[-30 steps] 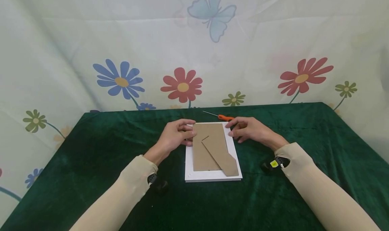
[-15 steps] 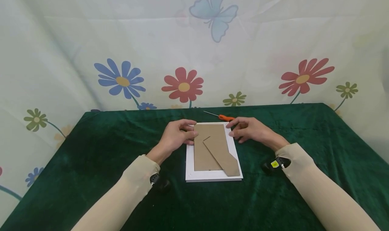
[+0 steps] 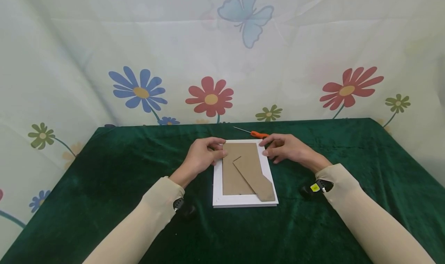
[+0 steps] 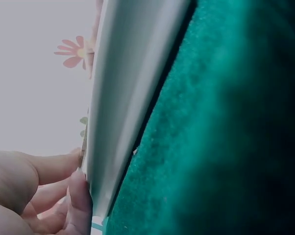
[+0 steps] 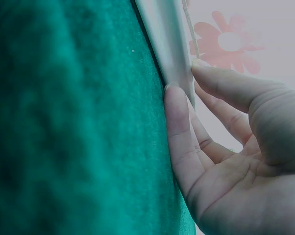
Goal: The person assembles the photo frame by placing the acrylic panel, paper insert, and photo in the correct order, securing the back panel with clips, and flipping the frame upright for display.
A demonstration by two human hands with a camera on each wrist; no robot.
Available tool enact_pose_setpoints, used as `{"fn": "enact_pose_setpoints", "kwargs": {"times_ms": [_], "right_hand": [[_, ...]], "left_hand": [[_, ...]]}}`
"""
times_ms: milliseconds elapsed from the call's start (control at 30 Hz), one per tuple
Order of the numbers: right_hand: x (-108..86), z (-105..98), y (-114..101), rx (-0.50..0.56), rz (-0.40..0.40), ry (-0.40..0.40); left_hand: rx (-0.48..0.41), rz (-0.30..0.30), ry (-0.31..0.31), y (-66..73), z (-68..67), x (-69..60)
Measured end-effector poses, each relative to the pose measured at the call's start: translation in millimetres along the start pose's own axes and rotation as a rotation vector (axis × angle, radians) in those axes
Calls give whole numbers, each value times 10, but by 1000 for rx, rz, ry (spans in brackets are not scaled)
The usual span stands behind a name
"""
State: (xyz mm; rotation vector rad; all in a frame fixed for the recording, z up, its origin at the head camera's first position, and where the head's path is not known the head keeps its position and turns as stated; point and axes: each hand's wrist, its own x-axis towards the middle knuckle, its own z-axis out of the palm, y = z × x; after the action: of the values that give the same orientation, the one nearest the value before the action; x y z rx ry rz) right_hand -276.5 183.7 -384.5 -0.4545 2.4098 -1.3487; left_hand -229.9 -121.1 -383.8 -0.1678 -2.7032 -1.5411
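A white picture frame (image 3: 217, 183) lies face down on dark green cloth, its brown backing board (image 3: 240, 185) inside the border. The board's angled stand flap (image 3: 262, 187) reaches over the lower right border. My left hand (image 3: 199, 156) grips the upper left edge, thumb on the board's margin and fingers along the frame's side; the left wrist view shows these fingers (image 4: 79, 196) against the rim. At the upper right, my right hand (image 3: 290, 148) holds the opposite edge between thumb and fingers, with fingers (image 5: 177, 112) against the rim in the right wrist view.
An orange-handled screwdriver (image 3: 258, 134) lies just behind the frame, its shaft pointing left. The green cloth (image 3: 87, 202) covers the table around the frame. A pale curtain (image 3: 295, 44) printed with flowers and a butterfly hangs behind.
My left hand has shifted slightly to the right, its lower fingers drawn closer to the frame's side. My right hand keeps nearly the same place, and the frame has barely moved.
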Motion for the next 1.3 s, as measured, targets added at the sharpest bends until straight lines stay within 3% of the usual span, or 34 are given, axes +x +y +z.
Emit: {"fn": "enact_pose_setpoints", "kwargs": {"times_ms": [933, 1067, 1300], "right_hand": [[8, 0, 7, -5, -2, -4], [12, -6, 9, -6, -1, -1], [17, -8, 10, -11, -12, -1]], "left_hand": [[143, 8, -39, -60, -2, 31], [121, 21, -28, -86, -3, 37], [69, 28, 48, -138, -25, 34]]}}
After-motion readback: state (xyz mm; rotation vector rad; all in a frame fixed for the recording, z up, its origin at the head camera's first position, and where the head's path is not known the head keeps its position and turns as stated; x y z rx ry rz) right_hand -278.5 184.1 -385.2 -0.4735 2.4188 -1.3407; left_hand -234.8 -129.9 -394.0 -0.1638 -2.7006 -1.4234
